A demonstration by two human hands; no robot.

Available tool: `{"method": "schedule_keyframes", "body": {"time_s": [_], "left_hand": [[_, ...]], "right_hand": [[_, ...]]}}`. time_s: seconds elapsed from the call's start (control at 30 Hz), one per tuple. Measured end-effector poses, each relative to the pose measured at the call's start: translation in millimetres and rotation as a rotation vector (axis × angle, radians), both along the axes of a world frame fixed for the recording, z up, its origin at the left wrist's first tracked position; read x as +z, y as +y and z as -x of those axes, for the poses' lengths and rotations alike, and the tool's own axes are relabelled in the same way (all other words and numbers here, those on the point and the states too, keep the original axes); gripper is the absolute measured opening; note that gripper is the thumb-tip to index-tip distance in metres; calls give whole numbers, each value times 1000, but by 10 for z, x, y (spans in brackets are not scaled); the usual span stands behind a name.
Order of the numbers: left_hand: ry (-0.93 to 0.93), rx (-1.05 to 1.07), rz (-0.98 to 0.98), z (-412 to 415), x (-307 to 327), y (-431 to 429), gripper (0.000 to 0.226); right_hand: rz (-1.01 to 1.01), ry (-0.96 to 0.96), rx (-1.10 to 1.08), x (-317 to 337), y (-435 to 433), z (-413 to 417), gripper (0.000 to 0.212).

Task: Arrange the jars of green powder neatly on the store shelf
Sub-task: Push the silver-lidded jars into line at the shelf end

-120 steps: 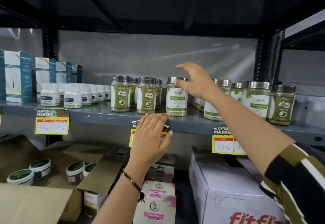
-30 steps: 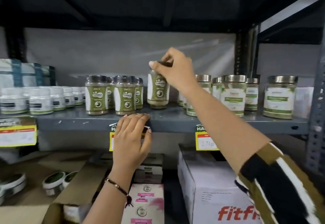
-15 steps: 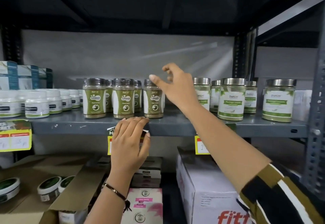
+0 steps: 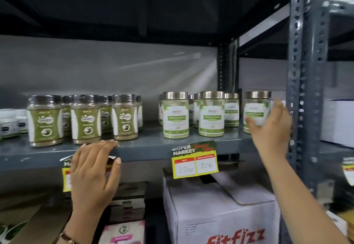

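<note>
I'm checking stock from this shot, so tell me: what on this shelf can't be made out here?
- Head view: the back-row jars are mostly hidden by the front jars, so no count is possible.
- The fine print on the silver-lidded jar is too blurred to read.
- The right hand covers part of the rightmost jar; whether it grips is unclear.
- The white tubs are cut off by the left edge.
- The left hand hides a price tag.

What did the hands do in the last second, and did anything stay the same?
The right hand set a dark-lidded jar down in the front row, let go, then reached right to a silver-lidded jar. The left hand stayed on the shelf edge.
</note>
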State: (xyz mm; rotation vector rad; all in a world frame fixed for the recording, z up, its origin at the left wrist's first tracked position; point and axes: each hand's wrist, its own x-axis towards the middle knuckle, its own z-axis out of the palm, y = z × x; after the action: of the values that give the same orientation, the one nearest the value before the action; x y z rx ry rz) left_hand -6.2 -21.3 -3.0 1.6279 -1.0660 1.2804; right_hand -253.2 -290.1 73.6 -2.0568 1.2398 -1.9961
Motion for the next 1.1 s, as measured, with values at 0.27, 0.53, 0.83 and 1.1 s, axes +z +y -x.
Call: {"method": "schedule_keyframes", "body": {"time_s": [0.27, 0.53, 0.83, 1.1], "left_hand": [[27, 17, -15, 40, 38, 14, 44], [39, -9, -33, 105, 42, -1, 46], [141, -103, -36, -93, -45, 2, 49], [182, -128, -29, -142, -65, -1, 49]], "right_hand": [[-209, 80, 59, 12, -125, -30, 72], [-136, 41, 59, -82, -111, -38, 85], [-92, 79, 13, -105, -173, -64, 59], [-82, 62, 53, -115, -192, -55, 55]]}}
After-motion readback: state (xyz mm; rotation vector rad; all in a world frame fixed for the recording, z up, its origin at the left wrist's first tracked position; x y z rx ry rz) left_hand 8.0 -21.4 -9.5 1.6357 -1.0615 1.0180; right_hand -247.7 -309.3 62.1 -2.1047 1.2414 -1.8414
